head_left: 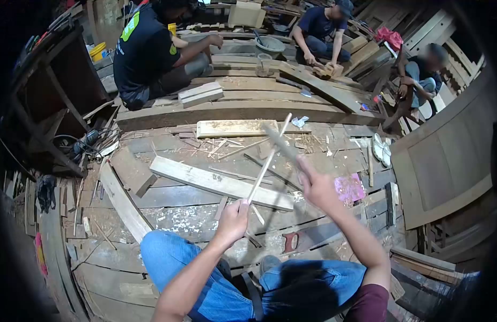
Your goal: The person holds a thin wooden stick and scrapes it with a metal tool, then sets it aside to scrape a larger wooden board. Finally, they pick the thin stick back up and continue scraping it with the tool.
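Observation:
My left hand (233,219) is closed round the lower end of a thin wooden stick (263,167), which slants up and to the right. My right hand (316,185) is closed on a long, flat grey tool (285,144), slightly blurred, which points up and to the left. The tool crosses the stick near its upper part; whether they touch cannot be told. Below the hands, a handsaw (313,236) with a reddish handle lies on the floor. A pale wooden plank (221,183) lies behind my left hand.
Three people sit or crouch beyond a thick beam (248,111). A short yellowish board (237,128) and wood scraps lie before it. At the right are white shoes (381,150), a pink sheet (349,189) and a large wooden panel (447,155). A dark cabinet frame (55,80) stands left.

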### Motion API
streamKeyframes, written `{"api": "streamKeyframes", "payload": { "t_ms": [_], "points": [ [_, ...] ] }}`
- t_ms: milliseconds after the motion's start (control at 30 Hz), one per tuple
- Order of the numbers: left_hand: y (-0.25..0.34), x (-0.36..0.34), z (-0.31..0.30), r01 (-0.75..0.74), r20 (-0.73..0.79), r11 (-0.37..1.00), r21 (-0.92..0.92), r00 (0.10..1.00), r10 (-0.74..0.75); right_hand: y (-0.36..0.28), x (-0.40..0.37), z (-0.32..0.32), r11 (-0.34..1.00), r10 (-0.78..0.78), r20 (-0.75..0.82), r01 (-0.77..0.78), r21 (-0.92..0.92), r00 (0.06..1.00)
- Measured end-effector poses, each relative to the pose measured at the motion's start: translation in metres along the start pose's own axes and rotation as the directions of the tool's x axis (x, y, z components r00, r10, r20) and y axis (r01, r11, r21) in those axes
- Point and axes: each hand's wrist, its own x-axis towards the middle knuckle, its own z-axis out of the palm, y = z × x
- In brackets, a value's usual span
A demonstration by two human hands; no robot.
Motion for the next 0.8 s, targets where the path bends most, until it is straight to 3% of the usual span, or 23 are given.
{"api": "streamKeyframes", "payload": {
  "t_ms": [67, 100, 133, 200, 267, 367, 400, 500, 567, 633, 733, 767, 800],
  "points": [
    [-0.018, 0.004, 0.008, -0.034, 0.048, 0.999, -0.040, 0.998, 0.036, 0.000, 0.004, -0.017, 0.990, 0.112, 0.007, -0.111, -0.091, 0.994],
    [-0.019, 0.002, 0.007, 0.021, 0.067, 0.994, -0.110, 0.998, -0.014, -0.001, 0.008, -0.025, 0.978, 0.161, 0.003, -0.159, -0.138, 0.987],
    [-0.016, 0.002, 0.006, 0.073, 0.087, 0.981, -0.177, 0.995, -0.059, -0.001, 0.001, -0.016, 0.991, 0.073, -0.014, -0.074, -0.107, 0.997],
    [-0.010, 0.005, -0.001, 0.233, 0.136, 0.939, -0.253, 0.970, -0.204, -0.020, -0.023, 0.000, 0.985, -0.092, 0.147, 0.111, -0.129, 0.985],
    [-0.013, 0.011, 0.000, 0.193, 0.131, 0.938, -0.288, 0.978, -0.161, -0.033, -0.024, 0.000, 0.951, -0.215, 0.261, 0.262, -0.162, 0.941],
    [-0.016, 0.010, -0.002, 0.158, 0.141, 0.948, -0.277, 0.982, -0.123, -0.004, 0.001, -0.006, 0.996, -0.039, 0.086, 0.045, -0.073, 0.996],
    [-0.010, 0.007, -0.002, 0.142, 0.141, 0.958, -0.251, 0.984, -0.109, -0.009, 0.014, -0.024, 0.957, 0.232, 0.163, -0.195, -0.214, 0.959],
    [-0.008, 0.008, -0.002, 0.136, 0.175, 0.961, -0.239, 0.980, -0.096, 0.007, 0.001, -0.013, 0.998, 0.057, 0.109, -0.056, -0.009, 0.992],
    [-0.008, 0.010, -0.007, 0.180, 0.154, 0.955, -0.237, 0.977, -0.146, -0.029, -0.015, -0.010, 0.993, -0.060, 0.307, 0.087, -0.076, 0.950],
    [-0.023, 0.015, -0.005, 0.111, 0.108, 0.972, -0.209, 0.990, -0.089, -0.020, -0.008, -0.004, 0.973, -0.195, 0.265, 0.220, -0.068, 0.944],
    [-0.009, 0.005, -0.002, 0.081, 0.151, 0.986, -0.144, 0.987, -0.059, -0.002, 0.018, -0.019, 0.948, 0.256, 0.164, -0.215, -0.234, 0.953],
    [-0.018, 0.005, 0.001, 0.060, 0.166, 0.992, -0.107, 0.985, -0.042, -0.003, 0.020, -0.029, 0.942, 0.296, 0.223, -0.245, -0.228, 0.929],
    [-0.017, 0.004, 0.000, 0.086, 0.159, 0.991, -0.098, 0.985, -0.070, 0.001, 0.012, -0.022, 0.978, 0.184, 0.186, -0.160, -0.135, 0.965]
  ]
}}
